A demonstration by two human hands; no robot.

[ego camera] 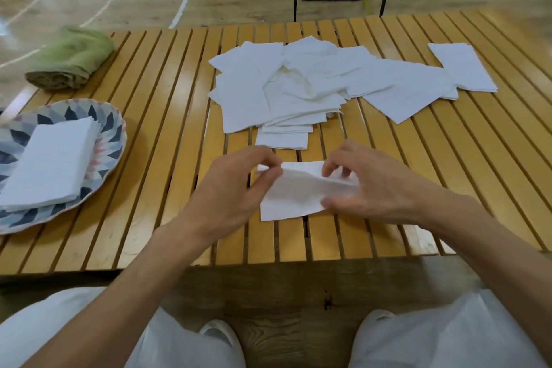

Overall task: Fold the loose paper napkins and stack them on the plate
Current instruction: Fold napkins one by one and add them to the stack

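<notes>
While we are working one napkin (294, 191) near the table's (167, 134) front edge, both hands are pinching it: our left hand (239, 188) is holding its left end between thumb and fingertips, and our right hand (367, 185) is gripping the right end, fingers curled narrow over the paper. The sheet is lying with its long axis running left to right, directly between the two grips, so the coming fold is turning on bringing one long edge over the other (the far edge seems to be lifting already, though blur is making that hard to judge). It is thin, soft, white and faintly creased, bending limply rather than holding a crease.

Beyond it, toward the middle and far right of the table, the loose napkins (322, 81) are sprawling in an overlapping heap. At the left edge the patterned plate (110, 134) with its scalloped rim is carrying a neat stack of folded napkins (50, 164); our left hand is the nearer one to it. A rolled green cloth (71, 60) is sitting at the far left corner of the slatted wooden top.
</notes>
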